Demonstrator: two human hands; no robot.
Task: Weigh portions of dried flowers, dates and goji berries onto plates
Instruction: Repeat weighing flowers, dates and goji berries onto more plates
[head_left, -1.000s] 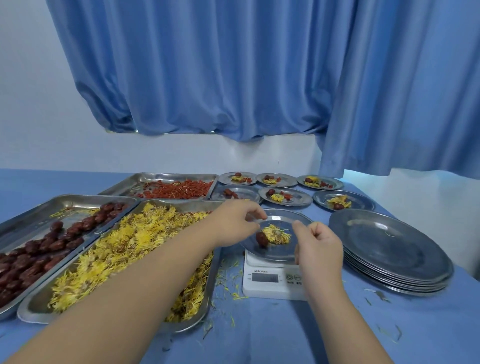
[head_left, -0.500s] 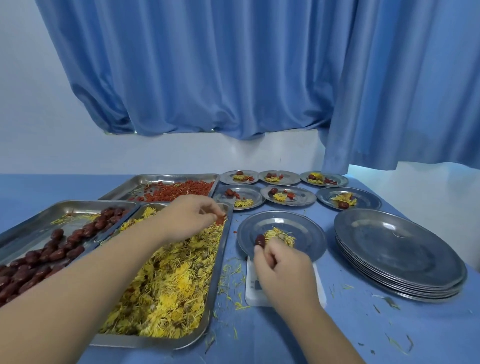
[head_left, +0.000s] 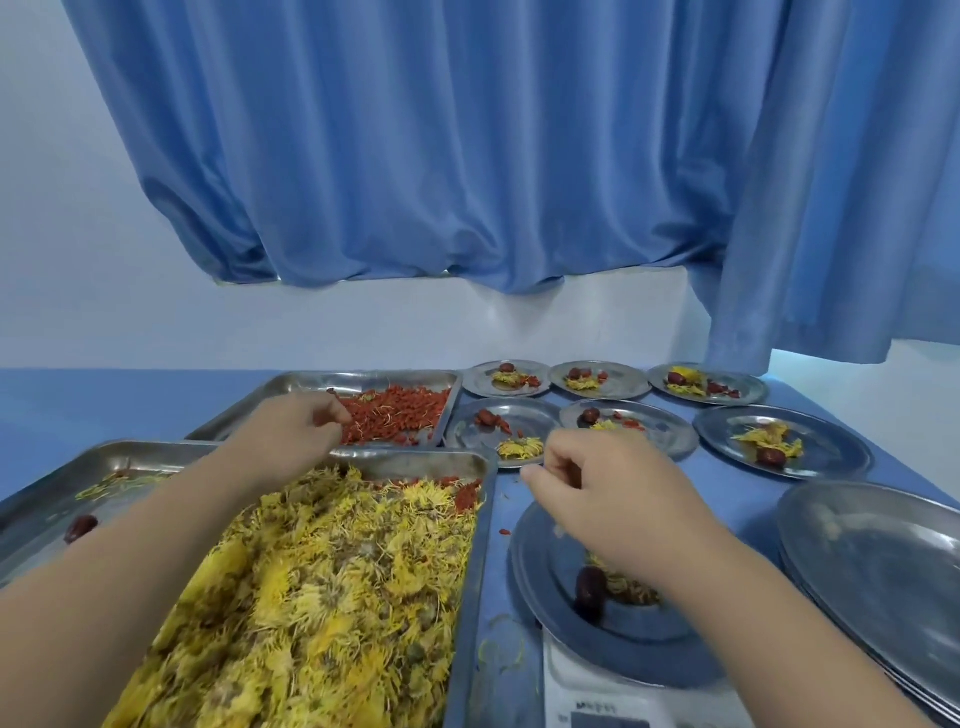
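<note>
My left hand (head_left: 304, 431) reaches into the far tray of red goji berries (head_left: 405, 415) and pinches a few at its near left side. My right hand (head_left: 592, 488) hovers with curled fingers over the far rim of the steel plate (head_left: 540, 561) on the white scale (head_left: 597, 696). Nothing held shows in it. That plate carries one dark date (head_left: 589, 590) and a small tuft of yellow dried flowers (head_left: 631, 584), partly hidden by my right wrist. The big tray of yellow dried flowers (head_left: 332, 582) lies under my left forearm.
A steel tray (head_left: 109, 465) at the left shows one date (head_left: 80, 527). Several filled small plates (head_left: 605, 382) sit at the back right. A stack of bare plates (head_left: 883, 571) stands right of the scale. Loose petals and a berry lie on the blue cloth.
My left hand moved from the flower tray's far end into the goji tray. My right hand lifted off the plate's near edge and went forward over its far rim. The view tilted closer.
</note>
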